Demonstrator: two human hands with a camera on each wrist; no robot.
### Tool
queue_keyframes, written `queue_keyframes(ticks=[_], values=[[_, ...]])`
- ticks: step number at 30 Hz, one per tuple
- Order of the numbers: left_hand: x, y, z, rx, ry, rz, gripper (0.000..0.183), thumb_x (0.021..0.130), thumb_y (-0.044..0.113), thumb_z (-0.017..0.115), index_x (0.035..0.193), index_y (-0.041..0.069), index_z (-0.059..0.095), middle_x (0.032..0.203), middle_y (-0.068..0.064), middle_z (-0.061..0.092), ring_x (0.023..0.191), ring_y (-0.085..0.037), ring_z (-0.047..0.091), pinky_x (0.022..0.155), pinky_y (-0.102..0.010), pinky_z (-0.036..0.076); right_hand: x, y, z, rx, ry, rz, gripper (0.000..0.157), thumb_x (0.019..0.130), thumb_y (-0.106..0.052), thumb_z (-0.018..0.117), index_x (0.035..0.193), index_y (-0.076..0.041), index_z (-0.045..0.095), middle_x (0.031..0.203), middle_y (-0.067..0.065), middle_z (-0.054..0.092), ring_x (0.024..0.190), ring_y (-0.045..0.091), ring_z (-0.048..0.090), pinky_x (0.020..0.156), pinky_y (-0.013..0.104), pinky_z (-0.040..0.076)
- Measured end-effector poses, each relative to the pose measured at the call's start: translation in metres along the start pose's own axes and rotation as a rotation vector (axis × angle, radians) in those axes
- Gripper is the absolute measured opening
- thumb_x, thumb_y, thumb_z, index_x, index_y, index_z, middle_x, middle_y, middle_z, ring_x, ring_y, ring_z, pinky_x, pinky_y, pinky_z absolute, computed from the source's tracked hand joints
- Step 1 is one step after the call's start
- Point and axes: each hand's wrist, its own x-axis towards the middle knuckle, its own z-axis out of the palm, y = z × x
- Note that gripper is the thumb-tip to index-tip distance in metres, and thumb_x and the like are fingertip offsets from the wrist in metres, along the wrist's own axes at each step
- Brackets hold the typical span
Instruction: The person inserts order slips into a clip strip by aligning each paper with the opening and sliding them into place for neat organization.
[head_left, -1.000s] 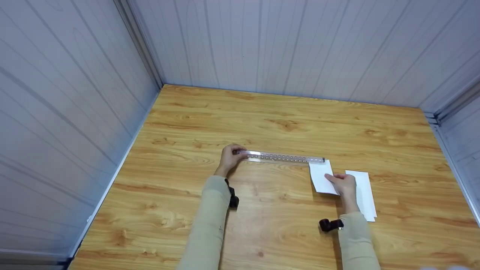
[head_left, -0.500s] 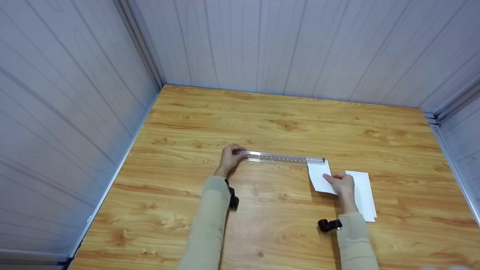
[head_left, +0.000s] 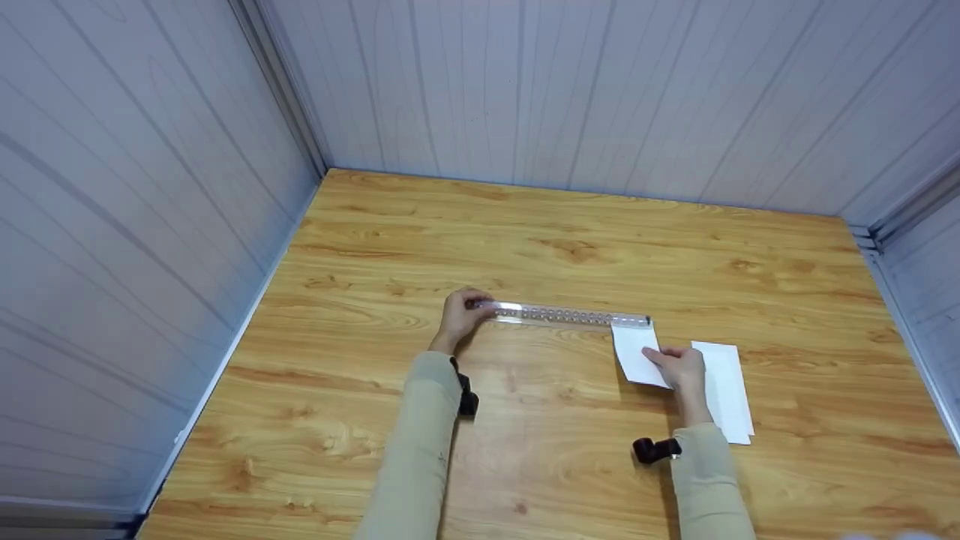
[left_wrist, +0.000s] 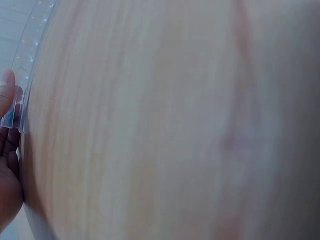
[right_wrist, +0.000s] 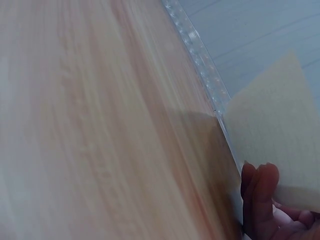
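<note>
A long, clear plastic strip [head_left: 562,315] with rows of round bumps lies crosswise on the wooden table. My left hand [head_left: 459,319] pinches its left end, thumb against the near side; the left wrist view catches the thumb over the clear strip [left_wrist: 31,40] at its edge. Between the thumb and fingers of my right hand [head_left: 682,369] is a white sheet of paper [head_left: 636,356]. The paper's far edge meets the strip near its right end. In the right wrist view the paper [right_wrist: 280,125] stands tilted up beside the strip [right_wrist: 202,60], with curled fingertips at its lower edge.
More white paper [head_left: 726,394], slightly fanned sheets, lies just right of my right hand. Pale panel walls [head_left: 480,90] rise behind the wooden table [head_left: 525,450] and along its left and right sides. A dark camera sits on each wrist.
My right hand has shifted slightly left, carrying the paper a little further along the strip. The left hand and the strip hold still.
</note>
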Motion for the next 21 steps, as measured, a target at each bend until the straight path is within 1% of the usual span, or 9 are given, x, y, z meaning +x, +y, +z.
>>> queue_keyframes(ticks=[4, 8, 10, 15, 18, 21], values=[[0.0008, -0.0006, 0.0005, 0.015, 0.010, 0.007, 0.017, 0.073, 0.005, 0.071, 0.085, -0.006, 0.067, 0.081, -0.015, 0.061, 0.075, -0.024, 0.056, 0.066, -0.026, 0.047, -0.0009, -0.0008, 0.0013, 0.002, 0.001, -0.002, 0.050, 0.079, -0.025, 0.066, 0.109, 0.012, 0.054, 0.109, 0.026, 0.053, 0.095, 0.030, 0.050, 0.077, 0.033, 0.041], [0.0015, -0.0012, 0.0011, 0.005, 0.018, 0.000, 0.017, 0.072, 0.004, 0.072, 0.085, -0.006, 0.067, 0.081, -0.015, 0.062, 0.075, -0.024, 0.057, 0.067, -0.025, 0.047, -0.0013, -0.0013, 0.0029, 0.002, 0.000, -0.009, 0.048, 0.078, -0.024, 0.067, 0.108, 0.012, 0.055, 0.107, 0.025, 0.054, 0.093, 0.029, 0.051, 0.071, 0.029, 0.041], [0.0016, -0.0013, 0.0012, 0.004, 0.020, -0.005, 0.017, 0.071, 0.003, 0.072, 0.085, -0.006, 0.067, 0.081, -0.015, 0.062, 0.075, -0.023, 0.057, 0.067, -0.025, 0.047, -0.0012, -0.0018, 0.0036, 0.005, -0.004, 0.002, 0.049, 0.078, -0.025, 0.067, 0.108, 0.011, 0.055, 0.108, 0.025, 0.054, 0.094, 0.029, 0.050, 0.071, 0.028, 0.041], [0.0014, -0.0024, 0.0013, 0.008, 0.022, -0.007, 0.017, 0.070, 0.003, 0.073, 0.084, -0.005, 0.067, 0.081, -0.013, 0.061, 0.074, -0.021, 0.056, 0.066, -0.023, 0.046, -0.0005, -0.0023, 0.0056, 0.012, -0.007, 0.021, 0.050, 0.078, -0.026, 0.067, 0.110, 0.011, 0.054, 0.110, 0.025, 0.052, 0.096, 0.031, 0.049, 0.077, 0.033, 0.041], [0.0012, -0.0031, 0.0014, 0.009, 0.024, 0.006, 0.017, 0.070, 0.003, 0.073, 0.084, -0.005, 0.067, 0.081, -0.014, 0.061, 0.075, -0.022, 0.056, 0.066, -0.024, 0.045, -0.0005, -0.0020, 0.0064, 0.007, -0.011, 0.009, 0.050, 0.078, -0.026, 0.067, 0.109, 0.012, 0.054, 0.110, 0.026, 0.053, 0.097, 0.033, 0.049, 0.082, 0.037, 0.040], [0.0015, -0.0030, 0.0014, 0.010, 0.026, 0.012, 0.017, 0.070, 0.003, 0.073, 0.084, -0.005, 0.067, 0.080, -0.014, 0.062, 0.074, -0.021, 0.056, 0.066, -0.024, 0.045, -0.0007, -0.0024, 0.0072, 0.002, -0.013, 0.001, 0.050, 0.078, -0.025, 0.067, 0.109, 0.012, 0.054, 0.109, 0.026, 0.053, 0.096, 0.033, 0.050, 0.081, 0.036, 0.040]])
